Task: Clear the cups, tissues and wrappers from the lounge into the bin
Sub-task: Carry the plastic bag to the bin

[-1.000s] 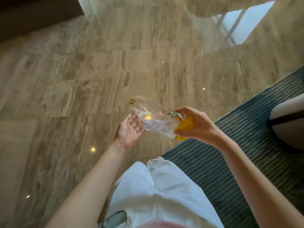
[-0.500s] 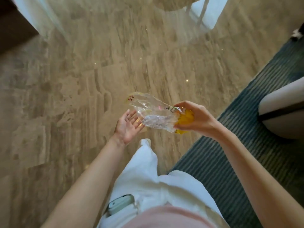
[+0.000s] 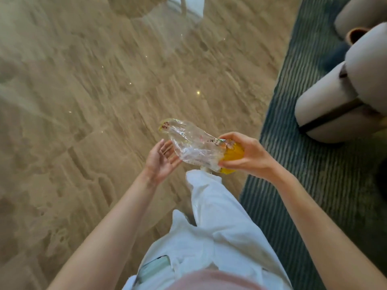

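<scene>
A crumpled clear plastic wrapper (image 3: 191, 144) with a yellow printed end is held in front of me over the floor. My right hand (image 3: 245, 154) grips its yellow end, fingers curled round it. My left hand (image 3: 161, 160) is palm up with relaxed fingers just under the wrapper's clear end, at most brushing it. No bin, cup or tissue is in view.
I stand on polished beige marble floor (image 3: 94, 91). A dark blue-green striped rug (image 3: 310, 164) runs along the right, with pale rounded seats (image 3: 326, 105) on it at the upper right. My white trousers (image 3: 219, 216) fill the lower middle.
The view has swung, so the rug and seats now take more of the right side. A leg has stepped forward. Both hands hold about the same pose with the wrapper.
</scene>
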